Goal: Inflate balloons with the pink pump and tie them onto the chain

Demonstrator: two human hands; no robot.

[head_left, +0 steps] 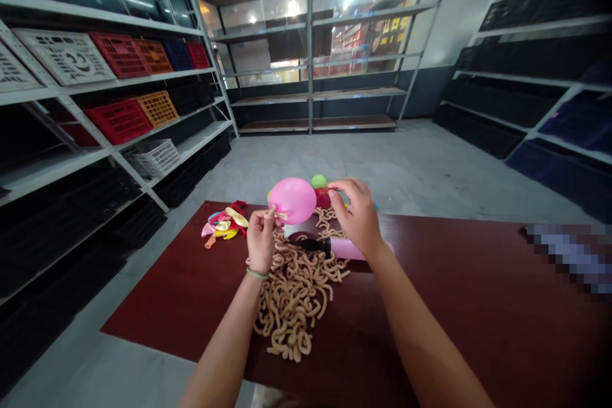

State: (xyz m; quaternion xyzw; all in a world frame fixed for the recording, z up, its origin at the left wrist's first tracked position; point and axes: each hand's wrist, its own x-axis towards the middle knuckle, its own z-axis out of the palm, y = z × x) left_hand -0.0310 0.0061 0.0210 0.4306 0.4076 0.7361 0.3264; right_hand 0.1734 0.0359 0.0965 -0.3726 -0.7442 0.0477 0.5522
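Pink balloon (293, 199), inflated, up above the near-middle of the dark red table (449, 280); my left hand (261, 239) has its neck, thumb and fingers pinched tight at the knotted-looking end. Green band (257, 273) round that wrist. My right hand (357, 213) is raised just right of the balloon, apart from it, fingers bent, thumb and forefinger close together by the red balloon (323, 198); can't tell if they grip anything, tips too small and blurry. Green balloon (319, 181) beside the red one, on the far side. Below my hands, a loose heap of tan curly pieces (291, 293) runs from the far part of the table to the near part. Pink and black tool (347, 248) lies across the heap, black narrow end to the left, pink body to the right, partly behind my right wrist. Limp balloons (227, 224), mixed colours, piled on the table left of my left hand. Pixelated patch at the right edge, content unreadable. Beyond: grey floor (382, 153), metal shelving (310, 51) at the far side, coloured crates (119, 54) on the left racks, a white basket (157, 157) lower down
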